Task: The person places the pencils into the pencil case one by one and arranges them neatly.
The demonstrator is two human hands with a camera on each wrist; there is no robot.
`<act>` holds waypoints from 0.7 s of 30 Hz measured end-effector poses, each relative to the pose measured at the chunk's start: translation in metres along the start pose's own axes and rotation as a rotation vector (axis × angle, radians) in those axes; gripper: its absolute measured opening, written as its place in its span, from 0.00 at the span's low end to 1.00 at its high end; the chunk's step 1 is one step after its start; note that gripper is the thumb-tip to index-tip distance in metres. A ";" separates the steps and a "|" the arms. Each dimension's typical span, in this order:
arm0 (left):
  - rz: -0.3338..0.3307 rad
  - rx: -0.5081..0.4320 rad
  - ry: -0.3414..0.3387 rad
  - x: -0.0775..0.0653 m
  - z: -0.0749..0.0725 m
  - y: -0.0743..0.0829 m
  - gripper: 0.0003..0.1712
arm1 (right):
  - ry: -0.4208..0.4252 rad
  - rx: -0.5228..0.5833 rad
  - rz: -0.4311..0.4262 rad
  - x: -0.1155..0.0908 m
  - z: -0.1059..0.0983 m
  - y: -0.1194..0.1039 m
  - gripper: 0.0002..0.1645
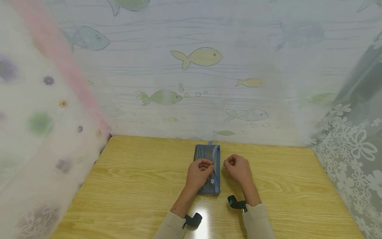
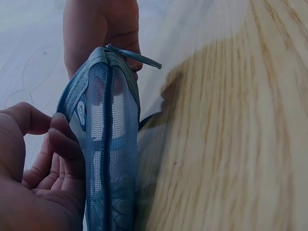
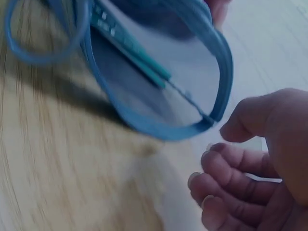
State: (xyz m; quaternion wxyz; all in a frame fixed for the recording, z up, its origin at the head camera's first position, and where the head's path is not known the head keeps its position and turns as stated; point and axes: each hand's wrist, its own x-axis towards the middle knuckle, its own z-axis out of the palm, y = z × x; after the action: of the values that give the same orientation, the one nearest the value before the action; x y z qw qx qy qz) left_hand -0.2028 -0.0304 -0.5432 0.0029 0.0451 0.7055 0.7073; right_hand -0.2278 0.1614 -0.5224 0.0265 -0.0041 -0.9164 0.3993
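A blue mesh zip pouch (image 1: 216,171) lies on the wooden table. My left hand (image 1: 198,174) is over its left side, thumb and forefinger pinching the edge of the pouch near a small round label (image 2: 82,113). A zipper pull (image 2: 137,57) sticks out from the pouch's end. To the right, my right hand (image 1: 238,167) is apart from the pouch, its fingers loosely curled around nothing. In the right wrist view the pouch's mouth gapes, and a teal stick-like item (image 3: 130,50) shows inside; its full shape is hidden.
The wood-grain table (image 1: 134,192) ends at a fish-patterned curtain (image 1: 200,79) behind. A flowered curtain (image 1: 38,132) hangs at left, white lace (image 1: 352,159) at right. A loop strap (image 3: 36,60) hangs from the pouch. Black wrist cameras (image 1: 194,220) sit at both sleeves.
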 end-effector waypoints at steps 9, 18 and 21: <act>0.034 0.166 -0.003 0.004 0.004 -0.008 0.04 | 0.089 -0.100 -0.064 0.003 -0.002 0.012 0.08; 0.073 0.316 0.029 0.009 0.009 -0.008 0.05 | 0.140 -0.142 -0.025 0.005 -0.003 0.020 0.08; 0.074 0.387 0.050 0.008 0.013 -0.008 0.04 | 0.135 -0.138 -0.015 0.005 -0.003 0.022 0.08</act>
State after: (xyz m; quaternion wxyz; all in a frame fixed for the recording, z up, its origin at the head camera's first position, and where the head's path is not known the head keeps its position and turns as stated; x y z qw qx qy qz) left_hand -0.2106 -0.0167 -0.5508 -0.0492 0.0533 0.8260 0.5590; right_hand -0.2330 0.1790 -0.5364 0.0911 -0.0259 -0.9379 0.3337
